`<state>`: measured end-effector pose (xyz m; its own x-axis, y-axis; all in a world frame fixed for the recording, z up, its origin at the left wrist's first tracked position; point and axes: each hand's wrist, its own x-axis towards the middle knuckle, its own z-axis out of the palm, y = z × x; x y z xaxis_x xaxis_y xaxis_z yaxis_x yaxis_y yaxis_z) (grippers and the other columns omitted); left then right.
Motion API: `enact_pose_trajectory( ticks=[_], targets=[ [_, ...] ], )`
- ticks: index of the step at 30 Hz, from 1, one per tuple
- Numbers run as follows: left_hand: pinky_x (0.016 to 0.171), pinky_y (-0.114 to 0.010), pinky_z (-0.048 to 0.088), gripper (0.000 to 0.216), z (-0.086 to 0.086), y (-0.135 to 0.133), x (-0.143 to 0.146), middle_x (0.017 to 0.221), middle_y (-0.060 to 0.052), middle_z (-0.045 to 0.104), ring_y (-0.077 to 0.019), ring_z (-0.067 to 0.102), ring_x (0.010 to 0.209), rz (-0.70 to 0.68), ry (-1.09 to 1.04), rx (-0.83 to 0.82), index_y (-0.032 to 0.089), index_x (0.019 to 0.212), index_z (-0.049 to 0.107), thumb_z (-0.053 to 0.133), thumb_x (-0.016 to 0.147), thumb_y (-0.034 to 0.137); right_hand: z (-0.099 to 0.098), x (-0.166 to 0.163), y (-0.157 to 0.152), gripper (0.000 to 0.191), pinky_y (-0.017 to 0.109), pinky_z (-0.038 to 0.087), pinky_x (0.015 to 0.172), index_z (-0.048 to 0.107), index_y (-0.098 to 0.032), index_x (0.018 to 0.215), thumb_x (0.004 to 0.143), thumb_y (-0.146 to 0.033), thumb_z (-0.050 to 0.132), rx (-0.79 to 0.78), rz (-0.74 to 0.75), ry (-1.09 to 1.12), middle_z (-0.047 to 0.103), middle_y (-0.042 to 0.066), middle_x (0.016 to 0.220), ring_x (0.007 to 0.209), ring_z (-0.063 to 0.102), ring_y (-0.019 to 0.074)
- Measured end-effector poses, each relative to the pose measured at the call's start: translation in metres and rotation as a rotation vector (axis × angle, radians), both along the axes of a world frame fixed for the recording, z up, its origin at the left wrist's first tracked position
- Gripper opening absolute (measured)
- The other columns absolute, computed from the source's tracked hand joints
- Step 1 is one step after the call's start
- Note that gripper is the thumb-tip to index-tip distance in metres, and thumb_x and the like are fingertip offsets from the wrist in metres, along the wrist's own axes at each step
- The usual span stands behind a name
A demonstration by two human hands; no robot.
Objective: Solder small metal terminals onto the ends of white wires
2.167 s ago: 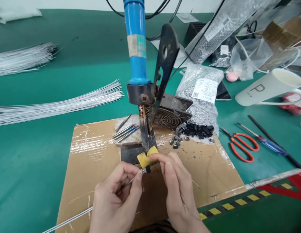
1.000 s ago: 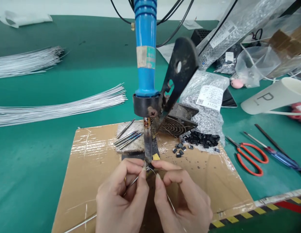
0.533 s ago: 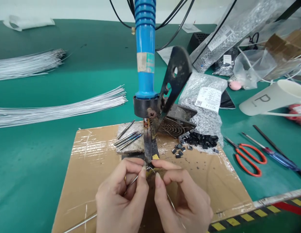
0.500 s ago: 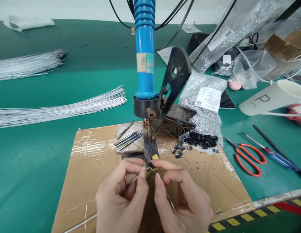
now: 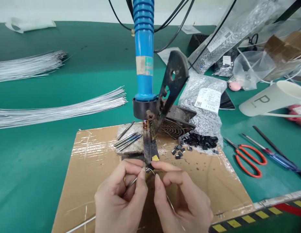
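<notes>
On the taped sheet of cardboard (image 5: 97, 161), glossy with clear tape and speckled with dark crumbs, a soldering iron (image 5: 143, 64) with a ribbed blue plastic handle stands upright in a scorched black metal stand (image 5: 172, 81), its rusty shaft running down to a dull grey tip (image 5: 147, 152). A yellow pad (image 5: 155, 157) sits just beside the tip. Thin metal pins (image 5: 127, 139) lie in a loose fan to the left of the shaft; small black blocks (image 5: 199, 140) spill from a crinkled silvery bag (image 5: 203, 100) to the right.

The cardboard's left edge meets bare green matting, with open room there up to the long bundles of silver wire (image 5: 60, 110). The right side is crowded: red-handled scissors (image 5: 247, 155), a screwdriver (image 5: 274, 155) and a white paper cup (image 5: 269, 98) lying on its side.

The left hand (image 5: 121, 200) is curled nearly closed, thumb and forefinger pinching a thin silver wire (image 5: 79, 223) whose end reaches up to the iron's tip. The right hand (image 5: 184, 200) is likewise curled, fingertips pinched on a fine strand (image 5: 171, 202) at the same spot. Both hands nearly touch, directly under the tip.
</notes>
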<state>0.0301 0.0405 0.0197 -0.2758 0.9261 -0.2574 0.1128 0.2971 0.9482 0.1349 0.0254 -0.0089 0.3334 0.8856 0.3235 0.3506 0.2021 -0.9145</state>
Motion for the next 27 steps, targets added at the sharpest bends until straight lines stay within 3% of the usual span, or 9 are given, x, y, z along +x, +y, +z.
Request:
enact_pose_trajectory(
  ticks=[17,27],
  targets=[
    [0.061,-0.013,0.056,0.015,0.0001,-0.0002,-0.0017,0.085,0.001,0.07,-0.0093,0.068,0.065,-0.017,0.048,0.016,0.021,0.074,0.069,0.069,0.088,0.024,0.0013,0.0016,-0.0007,0.018,0.019,0.06,0.081,0.06,-0.024,0.083,0.086,-0.007,0.065,0.011,0.013,0.0,0.08,-0.001,0.104,0.088,0.078,0.0115],
    [0.059,-0.01,0.052,0.014,0.0018,0.001,0.0042,0.083,0.002,0.069,-0.0064,0.066,0.063,0.005,-0.075,0.012,0.021,0.073,0.068,0.071,0.086,0.023,-0.0019,0.0029,-0.0014,0.015,0.015,0.057,0.083,0.061,-0.023,0.085,0.087,-0.008,0.065,0.007,0.026,-0.005,0.08,-0.001,0.108,0.089,0.077,0.0082]
  ],
)
